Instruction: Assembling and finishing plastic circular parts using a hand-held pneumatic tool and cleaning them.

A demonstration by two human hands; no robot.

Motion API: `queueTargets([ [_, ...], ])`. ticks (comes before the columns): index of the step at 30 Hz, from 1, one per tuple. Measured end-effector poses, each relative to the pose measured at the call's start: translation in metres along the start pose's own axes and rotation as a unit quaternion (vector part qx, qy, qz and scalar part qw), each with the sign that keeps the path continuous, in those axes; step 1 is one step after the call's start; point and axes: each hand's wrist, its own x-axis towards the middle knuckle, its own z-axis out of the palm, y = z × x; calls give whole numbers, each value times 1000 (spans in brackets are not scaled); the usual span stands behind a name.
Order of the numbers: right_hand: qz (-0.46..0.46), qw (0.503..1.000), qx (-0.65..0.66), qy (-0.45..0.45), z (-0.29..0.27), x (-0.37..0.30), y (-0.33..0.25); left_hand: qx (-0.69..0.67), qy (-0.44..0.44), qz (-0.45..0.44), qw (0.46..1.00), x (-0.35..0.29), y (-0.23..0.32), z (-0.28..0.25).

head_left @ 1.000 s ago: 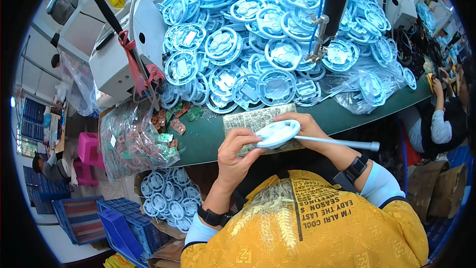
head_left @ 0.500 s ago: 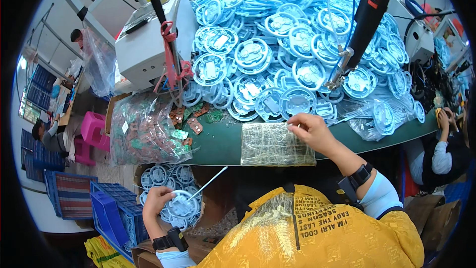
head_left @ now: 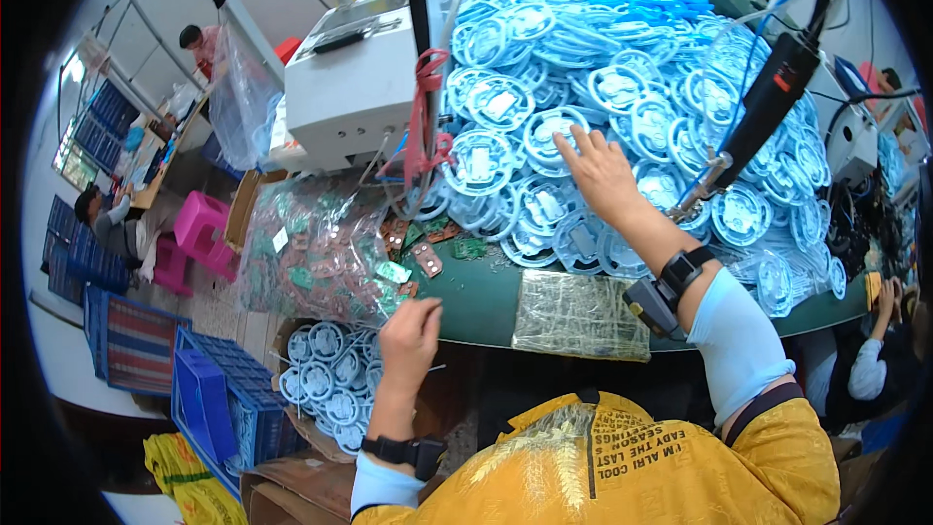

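Note:
My right hand [head_left: 601,173] reaches over the large pile of round light-blue plastic parts [head_left: 743,216]. Its fingers are spread, and the fingertips lie over one ring-shaped part [head_left: 550,141]; whether they touch it I cannot tell. My left hand [head_left: 408,335] is closed, fingers curled together, just off the table's near edge. Anything inside it is hidden. Beyond that hand lie loose red and green circuit boards [head_left: 426,259] and a clear plastic bag [head_left: 316,248] of such boards. Below and left of it, a cardboard box [head_left: 292,335] holds more light-blue parts.
A film-wrapped pad [head_left: 581,316] lies at the green table's [head_left: 466,301] front edge. A black tool [head_left: 773,87] on a stand slants over the pile. A grey machine box [head_left: 352,83] stands behind the bag. Blue crates [head_left: 248,408] stand lower left. Other people work around the room.
My right hand has gone from above the wrapped pad to the pile, its fingers spreading. My left hand has let go of a long-stemmed light-blue part at the box and risen toward the table edge.

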Motion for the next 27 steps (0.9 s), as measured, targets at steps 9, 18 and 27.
queueTargets([
  [9,-5,984,112,139,6,44,13,81,-63,21,995,48,-21,53],
  [18,141,938,257,186,2,44,33,36,-76,31,996,79,-10,87],
  [27,373,686,615,110,-15,2,13,43,17,42,998,105,-3,96],
])
